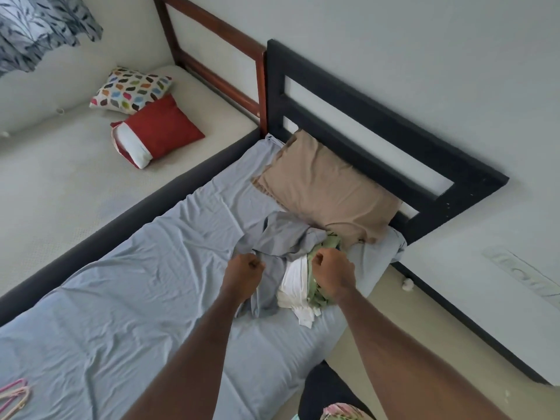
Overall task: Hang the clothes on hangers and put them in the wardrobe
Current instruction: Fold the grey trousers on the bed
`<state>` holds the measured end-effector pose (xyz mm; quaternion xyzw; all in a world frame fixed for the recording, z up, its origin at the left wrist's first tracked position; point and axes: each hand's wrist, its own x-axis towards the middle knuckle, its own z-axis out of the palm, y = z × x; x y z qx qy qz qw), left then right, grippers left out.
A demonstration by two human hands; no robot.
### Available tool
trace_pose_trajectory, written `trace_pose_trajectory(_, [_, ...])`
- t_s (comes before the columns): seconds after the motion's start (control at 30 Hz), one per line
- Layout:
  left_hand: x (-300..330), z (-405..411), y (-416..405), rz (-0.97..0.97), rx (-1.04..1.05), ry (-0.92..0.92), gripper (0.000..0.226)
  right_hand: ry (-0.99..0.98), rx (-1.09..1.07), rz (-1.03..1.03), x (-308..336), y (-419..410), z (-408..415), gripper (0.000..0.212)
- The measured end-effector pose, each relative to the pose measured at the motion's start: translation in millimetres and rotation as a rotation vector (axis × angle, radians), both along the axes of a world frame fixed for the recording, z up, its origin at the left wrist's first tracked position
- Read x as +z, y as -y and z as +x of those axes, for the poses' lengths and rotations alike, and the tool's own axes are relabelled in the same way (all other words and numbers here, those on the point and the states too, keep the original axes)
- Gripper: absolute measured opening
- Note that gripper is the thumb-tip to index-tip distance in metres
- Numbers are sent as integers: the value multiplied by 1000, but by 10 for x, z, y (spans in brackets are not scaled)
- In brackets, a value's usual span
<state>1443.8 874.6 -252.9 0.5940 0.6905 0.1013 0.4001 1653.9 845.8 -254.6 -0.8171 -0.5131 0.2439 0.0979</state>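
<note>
Both fists are down on the clothes pile on the bed [121, 298], just below the pillow [327, 189]. Left hand [244, 269] curls into the grey garment [281, 237]; right hand [331, 271] bunches the green one [318, 294], white cloth [295, 286] between them. Soft, light, floppy stuff, best taken at the shoulders or collar. Hangers [15, 395] lie well apart, at the bed's near end.
</note>
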Motion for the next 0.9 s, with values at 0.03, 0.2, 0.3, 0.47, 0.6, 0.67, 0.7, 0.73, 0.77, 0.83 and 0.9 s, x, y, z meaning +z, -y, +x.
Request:
trace_pose_trajectory(0.03, [-53,113,-131,-15,8,-8,21,-27,-9,-14,-84,-159,113,21])
trace_pose_trajectory(0.2, [-317,674,-769,-23,44,1,13,-242,-97,-155,-722,-909,686,15])
trace_pose_trajectory(0.3, [-509,923,-1022,-58,57,61,9,-329,-116,-284,-1097,-1243,940,15])
trace_pose_trajectory(0.47, [-910,1136,-1314,-154,57,78,8,-412,-130,-441,-1647,-1684,1167,42])
trace_pose_trajectory(0.6, [-1182,1217,-1536,-204,35,27,5,-508,-255,-455,-1948,-1849,1197,51])
trace_pose_trajectory(0.67, [-1314,1238,-1628,-231,84,52,5,-571,-319,-508,-2072,-1909,1209,62])
trace_pose_trajectory(0.7, [-1364,1240,-1650,-244,110,74,5,-612,-360,-542,-2131,-1926,1205,64])
trace_pose_trajectory(0.73, [-1391,1234,-1655,-255,128,97,4,-665,-419,-570,-2171,-1937,1188,61])
trace_pose_trajectory(0.77, [-1423,1223,-1647,-266,133,120,3,-729,-490,-594,-2204,-1952,1162,55])
trace_pose_trajectory(0.83, [-1408,1214,-1587,-298,150,189,5,-845,-604,-596,-2193,-1966,1092,37])
trace_pose_trajectory(0.9, [-1337,1204,-1501,-341,221,270,15,-910,-627,-554,-2130,-1966,960,21])
